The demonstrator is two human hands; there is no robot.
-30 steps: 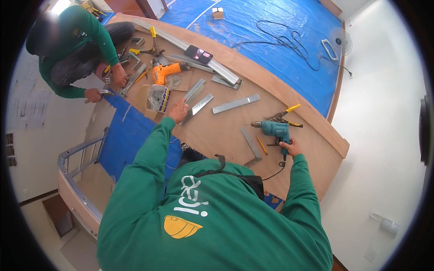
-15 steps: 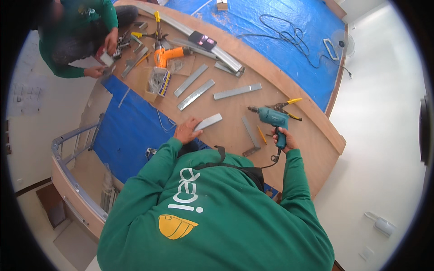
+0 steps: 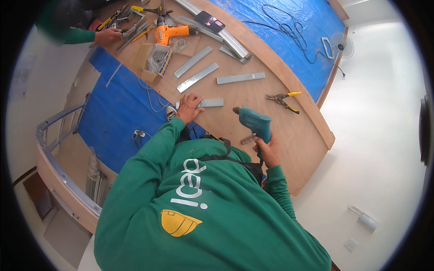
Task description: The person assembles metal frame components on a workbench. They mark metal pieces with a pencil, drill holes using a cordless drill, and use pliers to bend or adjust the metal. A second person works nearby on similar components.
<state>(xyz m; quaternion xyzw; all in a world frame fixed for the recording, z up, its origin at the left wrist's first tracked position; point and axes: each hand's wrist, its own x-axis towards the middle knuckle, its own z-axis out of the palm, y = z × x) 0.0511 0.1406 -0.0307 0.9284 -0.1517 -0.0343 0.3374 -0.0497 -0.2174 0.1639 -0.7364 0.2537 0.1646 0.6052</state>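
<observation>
My left hand (image 3: 190,107) lies over a flat metal strip (image 3: 211,103), pressing it to the wooden board (image 3: 217,121) near the edge by my body. Fingers and thumb grip the strip, and its free end sticks out to the right. In my right hand (image 3: 268,152) is a teal corded drill (image 3: 255,123), held by its handle above the board. Its chuck points left, a short way from the strip's free end. Beneath the drill, a square (image 3: 247,139) is mostly hidden. Beyond my left hand lie more loose metal strips (image 3: 197,77).
Yellow-handled snips (image 3: 285,101) lie to the right. Farther off are an orange drill (image 3: 171,32), a box of small hardware (image 3: 158,59) and a phone (image 3: 210,21) on metal rails. Another person's hand (image 3: 108,36) is among tools at far left. Blue sheeting (image 3: 131,104) covers the floor.
The drill in my right hand has moved left, toward the strip. My left hand has set the strip down straighter along the board. The other person's hand has shifted onto the tools.
</observation>
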